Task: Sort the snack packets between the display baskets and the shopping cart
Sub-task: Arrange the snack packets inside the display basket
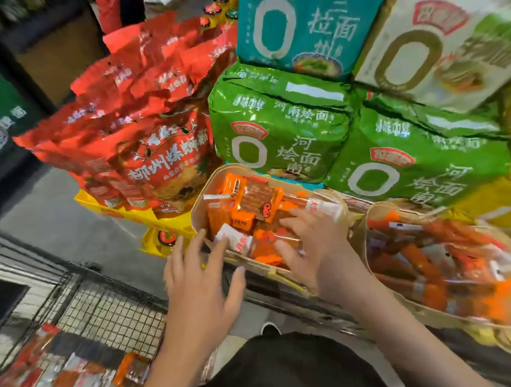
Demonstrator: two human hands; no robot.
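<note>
A pale wooden display basket (pixel 199 196) at centre holds several orange, red and white snack packets (pixel 248 199). My right hand (pixel 308 244) lies on the packets at the basket's near side, fingers spread and straight. My left hand (pixel 199 274) hovers at the basket's near left rim, fingers spread, holding nothing. A second basket (pixel 367 225) to the right is full of orange and red packets (pixel 431 257). The black wire shopping cart (pixel 84 302) stands at lower left with several packets (pixel 65 381) in its bottom.
Big red noodle bags (pixel 131 135) are stacked behind the left basket. Green (pixel 280 132), teal (pixel 303 23) and white (pixel 436 41) noodle multipacks tower behind both baskets. Yellow boxes (pixel 160 226) sit under the red bags. Grey floor lies left, and my dark shirt fills the bottom.
</note>
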